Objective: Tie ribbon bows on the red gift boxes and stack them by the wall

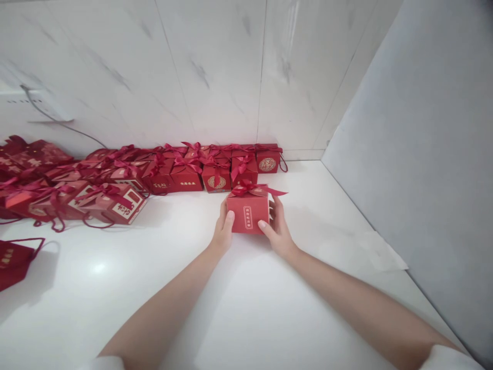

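White tabletop (pixel 239 313) spreads across the lower centre, edged by a grey panel (pixel 427 154) at right and packed boxes (pixel 188 181) at left. At centre, the left hand (pixel 222 229) and right hand (pixel 282 234) grip a red, pale-lettered, ribbon-tied box (pixel 239 216) between them.

- Indoor work area, prob. packing rm. or shop back rm.; can't tell which.
- Glossy white marble-look wall tiles (pixel 223 67) w/ grey veins.
- Smooth white countertop (pixel 239 318).
- Many red cardboard gift boxes (pixel 187 181) w/ ribbon bows, massed like stock.
- Flat pale-grey partition (pixel 431 154), R side.
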The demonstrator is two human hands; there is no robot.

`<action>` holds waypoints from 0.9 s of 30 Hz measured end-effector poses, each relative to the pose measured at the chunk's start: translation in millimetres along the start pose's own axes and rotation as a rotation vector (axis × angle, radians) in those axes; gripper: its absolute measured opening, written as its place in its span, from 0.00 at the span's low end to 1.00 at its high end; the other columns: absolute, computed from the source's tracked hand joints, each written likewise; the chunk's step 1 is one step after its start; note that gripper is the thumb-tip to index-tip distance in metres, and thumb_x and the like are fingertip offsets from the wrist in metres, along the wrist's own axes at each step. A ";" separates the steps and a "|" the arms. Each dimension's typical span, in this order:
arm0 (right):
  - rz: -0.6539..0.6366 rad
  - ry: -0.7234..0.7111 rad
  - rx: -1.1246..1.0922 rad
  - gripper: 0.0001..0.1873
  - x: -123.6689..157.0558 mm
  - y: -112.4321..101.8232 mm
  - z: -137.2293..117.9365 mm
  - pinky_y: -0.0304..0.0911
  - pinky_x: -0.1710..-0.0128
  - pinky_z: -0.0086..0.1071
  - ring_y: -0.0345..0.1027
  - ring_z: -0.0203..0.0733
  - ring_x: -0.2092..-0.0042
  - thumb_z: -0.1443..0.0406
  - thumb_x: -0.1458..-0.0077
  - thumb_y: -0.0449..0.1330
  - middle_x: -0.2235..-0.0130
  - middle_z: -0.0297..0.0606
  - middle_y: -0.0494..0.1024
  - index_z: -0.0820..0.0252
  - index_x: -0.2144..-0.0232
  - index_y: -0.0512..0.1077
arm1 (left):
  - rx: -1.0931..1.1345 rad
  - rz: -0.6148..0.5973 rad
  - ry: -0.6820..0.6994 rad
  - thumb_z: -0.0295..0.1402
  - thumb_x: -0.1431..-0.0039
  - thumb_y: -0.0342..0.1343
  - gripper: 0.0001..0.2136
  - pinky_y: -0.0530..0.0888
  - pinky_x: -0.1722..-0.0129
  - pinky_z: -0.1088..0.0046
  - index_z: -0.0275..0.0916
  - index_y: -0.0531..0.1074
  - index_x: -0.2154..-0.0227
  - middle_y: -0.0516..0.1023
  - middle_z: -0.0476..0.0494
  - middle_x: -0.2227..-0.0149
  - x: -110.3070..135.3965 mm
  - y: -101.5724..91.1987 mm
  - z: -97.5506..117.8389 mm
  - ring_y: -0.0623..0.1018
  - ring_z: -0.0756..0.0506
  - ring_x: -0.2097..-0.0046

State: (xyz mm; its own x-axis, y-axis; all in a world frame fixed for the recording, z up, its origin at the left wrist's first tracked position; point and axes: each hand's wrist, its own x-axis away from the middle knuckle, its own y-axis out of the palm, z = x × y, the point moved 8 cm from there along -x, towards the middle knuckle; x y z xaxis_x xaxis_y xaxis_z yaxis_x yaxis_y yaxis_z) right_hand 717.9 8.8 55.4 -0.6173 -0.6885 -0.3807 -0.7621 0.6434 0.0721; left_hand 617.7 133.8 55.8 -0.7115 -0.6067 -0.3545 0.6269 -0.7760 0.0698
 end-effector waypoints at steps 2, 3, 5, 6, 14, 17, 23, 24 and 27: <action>0.095 -0.085 0.101 0.54 0.0 -7.0 -6.3 0.58 0.39 0.51 0.53 0.54 0.35 0.50 0.48 0.66 0.34 0.50 0.52 0.51 0.31 0.39 | -0.117 0.011 0.040 0.45 0.32 0.48 0.24 0.65 0.38 0.60 0.44 0.58 0.37 0.65 0.39 0.38 1.6 0.9 5.9 0.66 0.40 0.38; 0.147 -0.123 0.168 0.57 0.1 -10.5 -9.0 0.56 0.38 0.51 0.50 0.55 0.34 0.51 0.51 0.69 0.34 0.50 0.50 0.52 0.31 0.39 | -0.160 0.024 0.062 0.44 0.33 0.49 0.25 0.66 0.39 0.60 0.44 0.57 0.36 0.63 0.38 0.37 2.3 0.5 8.4 0.66 0.40 0.37; 0.212 -0.174 0.290 0.61 -0.1 -14.3 -11.8 0.54 0.37 0.52 0.48 0.56 0.34 0.53 0.56 0.72 0.35 0.50 0.50 0.52 0.31 0.40 | -0.189 0.051 0.108 0.45 0.34 0.51 0.27 0.66 0.40 0.59 0.45 0.55 0.35 0.60 0.37 0.36 2.9 -1.3 11.7 0.64 0.38 0.36; 0.212 -0.189 0.323 0.62 -0.5 -13.8 -11.8 0.54 0.37 0.51 0.49 0.57 0.34 0.53 0.58 0.73 0.35 0.51 0.52 0.53 0.31 0.41 | -0.173 0.057 0.121 0.46 0.34 0.51 0.27 0.65 0.39 0.58 0.45 0.56 0.35 0.59 0.37 0.35 2.7 -2.5 11.5 0.63 0.37 0.35; 0.044 -0.076 0.093 0.42 -1.8 -1.2 -0.9 0.55 0.36 0.47 0.55 0.52 0.35 0.55 0.42 0.63 0.34 0.49 0.56 0.57 0.33 0.49 | -0.011 -0.228 0.027 0.47 0.41 0.59 0.39 0.55 0.32 0.57 0.47 0.47 0.32 0.50 0.40 0.30 -1.9 12.3 0.1 0.52 0.37 0.30; 0.069 -0.034 0.012 0.43 -2.7 -3.6 2.1 0.59 0.38 0.45 0.58 0.51 0.37 0.55 0.42 0.64 0.34 0.48 0.56 0.56 0.33 0.48 | -0.098 -0.291 -0.020 0.38 0.49 0.67 0.44 0.63 0.36 0.53 0.47 0.48 0.33 0.59 0.36 0.34 -3.2 16.3 1.9 0.63 0.35 0.35; 0.021 -0.022 -0.100 0.33 -5.3 -4.8 2.3 0.54 0.35 0.46 0.55 0.49 0.34 0.51 0.37 0.56 0.34 0.41 0.59 0.51 0.34 0.53 | -0.054 -0.068 -0.146 0.43 0.52 0.68 0.39 0.74 0.47 0.54 0.44 0.57 0.38 0.74 0.39 0.46 -9.4 -5.4 -9.2 0.76 0.37 0.48; -0.013 -0.048 -0.106 0.32 -5.2 -3.0 -1.2 0.52 0.34 0.47 0.52 0.49 0.33 0.50 0.36 0.55 0.33 0.40 0.58 0.51 0.34 0.53 | 0.029 -0.032 -0.195 0.46 0.50 0.67 0.37 0.75 0.48 0.55 0.44 0.59 0.40 0.75 0.39 0.47 -9.6 -7.8 -14.1 0.77 0.38 0.49; -0.105 -0.123 -0.060 0.34 -3.0 2.6 -11.5 0.45 0.31 0.48 0.46 0.49 0.31 0.49 0.36 0.53 0.31 0.38 0.52 0.50 0.33 0.51 | 0.251 0.039 -0.393 0.55 0.49 0.61 0.33 0.76 0.50 0.56 0.42 0.66 0.46 0.78 0.39 0.50 -6.8 -8.3 -29.4 0.78 0.36 0.49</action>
State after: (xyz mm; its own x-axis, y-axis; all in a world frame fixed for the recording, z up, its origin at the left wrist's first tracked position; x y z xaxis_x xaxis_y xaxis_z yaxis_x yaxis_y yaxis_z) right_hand 715.4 8.7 67.4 -0.5080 -0.7026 -0.4983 -0.8338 0.5463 0.0796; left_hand 626.7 149.5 30.2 -0.7854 -0.6183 0.0294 0.5941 -0.7395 0.3167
